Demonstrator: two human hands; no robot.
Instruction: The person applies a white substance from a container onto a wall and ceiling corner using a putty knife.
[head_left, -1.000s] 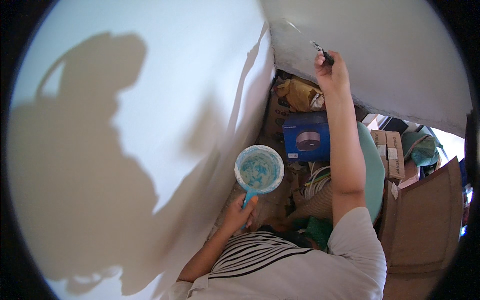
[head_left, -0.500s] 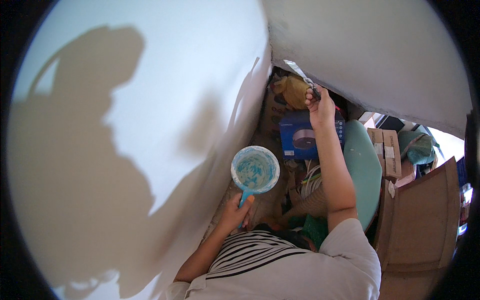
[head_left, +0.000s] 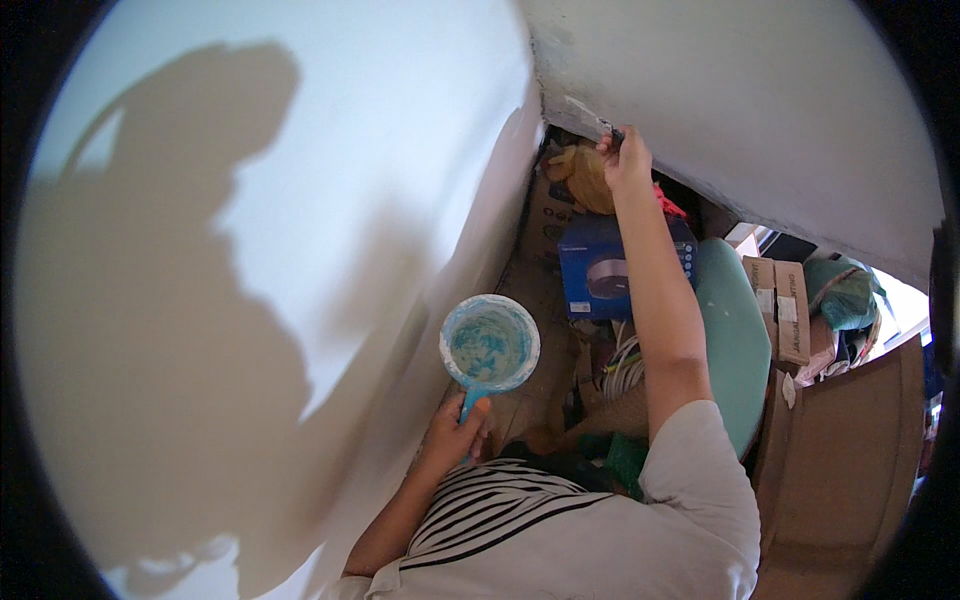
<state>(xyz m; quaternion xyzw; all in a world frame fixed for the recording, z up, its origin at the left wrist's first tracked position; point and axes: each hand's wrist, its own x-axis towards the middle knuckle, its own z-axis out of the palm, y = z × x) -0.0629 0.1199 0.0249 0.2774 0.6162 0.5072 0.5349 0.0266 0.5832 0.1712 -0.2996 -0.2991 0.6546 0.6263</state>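
Note:
My left hand (head_left: 455, 435) grips the handle of a blue dipper (head_left: 489, 345), its bowl coated with white paste and held upright at my front, near the left white wall (head_left: 400, 150). My right hand (head_left: 625, 160) is stretched forward, closed on a putty knife (head_left: 606, 126) with a dark handle and white-smeared blade. The blade is at the rough lower edge of the right-hand wall (head_left: 720, 100), near the corner; whether it touches is unclear. Yellowish bundled material (head_left: 585, 175) sits below that hand.
Below are a blue box (head_left: 590, 265), white cables (head_left: 622, 365), a pale green rounded panel (head_left: 732, 330), cardboard packages (head_left: 792, 315), a green bundle (head_left: 842, 295) and a large brown board (head_left: 835, 460). My shadow lies on the left wall.
My right hand with the knife moved down toward the wall's lower edge, then back up and slightly left. My left hand and dipper shifted a little left.

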